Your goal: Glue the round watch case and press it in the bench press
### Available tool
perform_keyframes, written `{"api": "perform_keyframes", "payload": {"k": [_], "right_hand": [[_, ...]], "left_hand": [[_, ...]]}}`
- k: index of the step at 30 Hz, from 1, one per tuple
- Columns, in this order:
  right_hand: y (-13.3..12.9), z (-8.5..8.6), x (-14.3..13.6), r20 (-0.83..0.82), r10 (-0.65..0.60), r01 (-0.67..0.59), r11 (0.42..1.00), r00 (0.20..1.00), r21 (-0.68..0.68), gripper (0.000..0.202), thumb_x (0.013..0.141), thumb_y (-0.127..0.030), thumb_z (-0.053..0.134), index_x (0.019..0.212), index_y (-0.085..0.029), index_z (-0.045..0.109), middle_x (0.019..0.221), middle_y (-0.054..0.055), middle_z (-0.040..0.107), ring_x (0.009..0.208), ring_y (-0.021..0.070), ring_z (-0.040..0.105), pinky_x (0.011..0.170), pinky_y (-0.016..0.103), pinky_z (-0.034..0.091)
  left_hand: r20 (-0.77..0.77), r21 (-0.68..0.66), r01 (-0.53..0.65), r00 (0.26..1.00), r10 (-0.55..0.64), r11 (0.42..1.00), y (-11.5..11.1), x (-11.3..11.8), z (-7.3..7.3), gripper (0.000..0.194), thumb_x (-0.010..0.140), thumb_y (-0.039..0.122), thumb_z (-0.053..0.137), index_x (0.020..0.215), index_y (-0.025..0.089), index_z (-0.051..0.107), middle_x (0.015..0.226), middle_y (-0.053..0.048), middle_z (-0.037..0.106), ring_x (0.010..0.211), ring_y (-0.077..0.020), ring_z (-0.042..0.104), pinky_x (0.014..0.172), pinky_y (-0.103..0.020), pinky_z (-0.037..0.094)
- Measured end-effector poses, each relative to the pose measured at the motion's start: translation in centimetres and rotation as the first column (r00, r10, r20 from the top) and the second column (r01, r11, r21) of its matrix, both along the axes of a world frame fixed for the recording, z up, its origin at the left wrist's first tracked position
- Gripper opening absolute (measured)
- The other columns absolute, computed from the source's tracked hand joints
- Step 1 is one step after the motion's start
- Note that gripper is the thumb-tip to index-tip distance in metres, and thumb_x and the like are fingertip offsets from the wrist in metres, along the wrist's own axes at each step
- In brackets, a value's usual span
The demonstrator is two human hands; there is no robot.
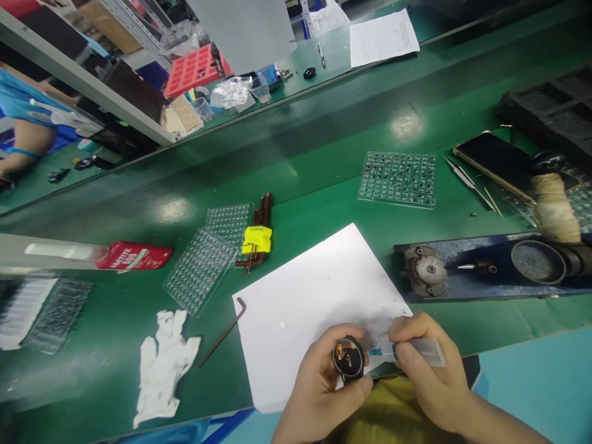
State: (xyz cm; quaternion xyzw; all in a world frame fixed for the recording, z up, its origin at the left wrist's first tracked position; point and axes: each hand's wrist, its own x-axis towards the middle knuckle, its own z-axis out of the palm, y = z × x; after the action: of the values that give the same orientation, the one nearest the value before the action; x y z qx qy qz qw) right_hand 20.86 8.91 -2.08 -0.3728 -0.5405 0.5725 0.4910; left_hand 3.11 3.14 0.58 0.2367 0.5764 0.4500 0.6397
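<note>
My left hand (319, 382) grips a small round black part (348, 358) with gold-coloured insides, held over the near edge of a white paper sheet (305, 308). My right hand (430, 370) pinches a clear plastic syringe-like applicator (419, 351); its blue-green tip points left and almost touches the black part. Both hands hover low at the bench's front edge, close together.
On the green bench (333, 185) lie a loose hex key (222, 336), a hex key set with a yellow holder (258, 239), clear blister trays (200, 269) (398, 179), a red adhesive bottle (134, 256), a white glove (161, 367), a blue metal fixture (485, 268), a phone (502, 160). A person's arm (21, 148) shows far left.
</note>
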Motion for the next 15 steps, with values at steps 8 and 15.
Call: {"api": "perform_keyframes", "payload": {"k": [8, 15], "right_hand": [[0.29, 0.28, -0.13, 0.009, -0.013, 0.014, 1.0, 1.0, -0.008, 0.021, 0.112, -0.037, 0.06, 0.095, -0.025, 0.061, 0.071, -0.002, 0.064, 0.054, 0.0128, 0.054, 0.051, 0.019, 0.045], [0.1, -0.04, -0.1, 0.022, -0.005, 0.004, 1.0, 1.0, 0.027, 0.015, 0.111, -0.035, 0.061, 0.1, -0.026, 0.065, 0.074, -0.001, 0.066, 0.056, 0.0134, 0.058, 0.053, 0.02, 0.048]], "left_hand": [[-0.015, 0.008, -0.004, 1.0, 0.004, 1.0, 0.05, -0.1, 0.01, 0.054, 0.077, 0.043, 0.098, 0.12, 0.023, 0.072, 0.09, -0.002, 0.068, 0.085, -0.0178, 0.064, 0.076, -0.023, 0.048], [0.012, 0.001, 0.004, 1.0, -0.004, 1.0, -0.01, -0.11, -0.15, 0.053, 0.075, 0.042, 0.099, 0.116, 0.022, 0.072, 0.089, -0.001, 0.066, 0.086, -0.0182, 0.066, 0.079, -0.024, 0.049]]}}
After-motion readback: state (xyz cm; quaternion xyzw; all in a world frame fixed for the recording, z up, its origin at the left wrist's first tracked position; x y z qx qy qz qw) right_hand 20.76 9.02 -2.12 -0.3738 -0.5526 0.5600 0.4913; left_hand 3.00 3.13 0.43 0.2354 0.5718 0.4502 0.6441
